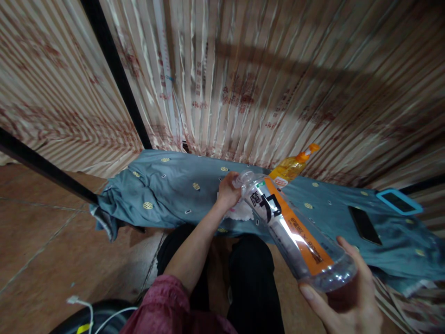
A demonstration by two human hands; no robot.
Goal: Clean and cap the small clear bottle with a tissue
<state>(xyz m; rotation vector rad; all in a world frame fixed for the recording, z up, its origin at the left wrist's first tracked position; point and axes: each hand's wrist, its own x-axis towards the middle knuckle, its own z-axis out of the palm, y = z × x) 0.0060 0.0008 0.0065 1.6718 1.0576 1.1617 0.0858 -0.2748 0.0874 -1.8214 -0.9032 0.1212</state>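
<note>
Between my two hands is a clear plastic bottle (278, 222) with an orange and silvery label, tilted with its neck toward the upper left. My left hand (229, 191) is closed at the bottle's neck. Around the bottle's base, the fingers and thumb of my right hand (351, 297) are curled. A white cloth or paper with pink marks (243, 211) lies partly hidden below my left hand. Just behind the clear bottle stands a pump bottle of yellow liquid (288, 168) with an orange top.
A grey-blue patterned cloth (174, 185) covers the long narrow surface before me. On its right side lie a dark phone (365, 225) and a blue-framed tablet-like object (399, 202). Behind hangs a pleated curtain (225, 83); black poles (118, 74) stand left. A white cable (83, 304) shows at lower left.
</note>
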